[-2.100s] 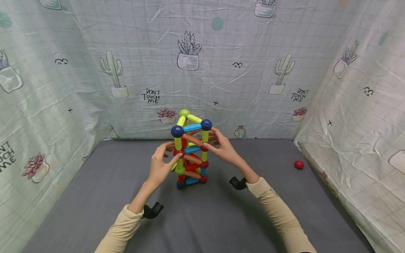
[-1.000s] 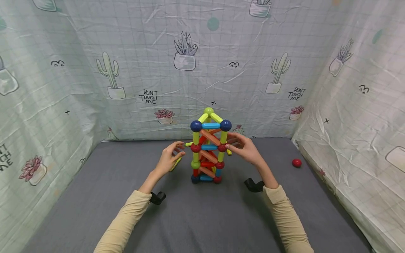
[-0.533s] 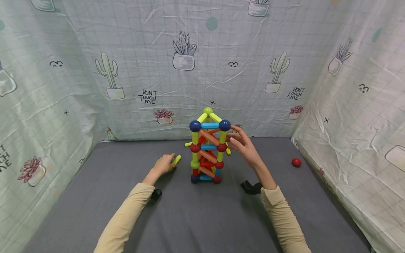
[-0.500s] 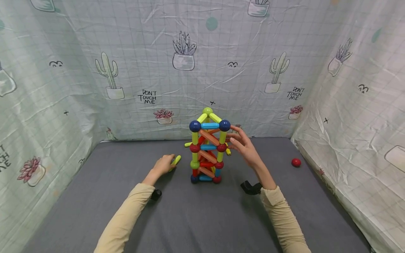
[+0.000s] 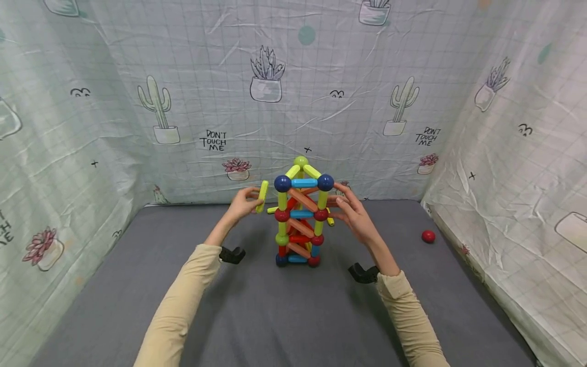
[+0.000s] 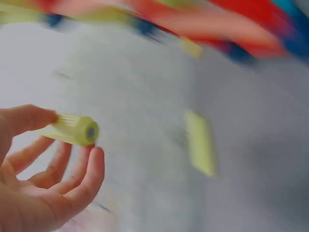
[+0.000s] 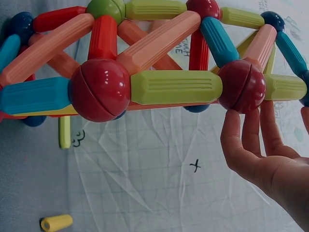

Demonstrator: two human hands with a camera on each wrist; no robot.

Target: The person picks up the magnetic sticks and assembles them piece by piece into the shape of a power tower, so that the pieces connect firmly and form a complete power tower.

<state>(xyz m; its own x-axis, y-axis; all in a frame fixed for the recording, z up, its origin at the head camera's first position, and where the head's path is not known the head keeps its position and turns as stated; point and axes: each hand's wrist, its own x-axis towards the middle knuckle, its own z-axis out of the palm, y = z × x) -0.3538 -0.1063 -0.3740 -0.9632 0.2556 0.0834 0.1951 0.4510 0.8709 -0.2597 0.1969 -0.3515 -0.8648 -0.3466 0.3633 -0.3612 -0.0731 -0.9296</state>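
A tall tower (image 5: pixel 301 214) of coloured magnetic sticks and balls stands upright on the grey table. To its left my left hand (image 5: pixel 242 204) pinches a yellow-green magnetic stick (image 5: pixel 263 196) between thumb and fingers, raised off the table and apart from the tower. The left wrist view shows one round end of this stick (image 6: pixel 75 129). At the tower's right side is my right hand (image 5: pixel 357 215). Its fingertips touch a red ball (image 7: pixel 242 87) at an upper level from outside, without wrapping round it, in the right wrist view.
Behind the tower, a yellow-green stick (image 5: pixel 272 209) lies to the left and a yellow stick (image 5: pixel 330 219) to the right. A loose red ball (image 5: pixel 428 236) is at the table's right. A printed cloth (image 5: pixel 202 168) hangs behind and along both sides.
My left hand let go of the tower, which now stands further right, and lifted a yellow-green stick from the table. The right hand stayed by the tower, its fingers shifting.
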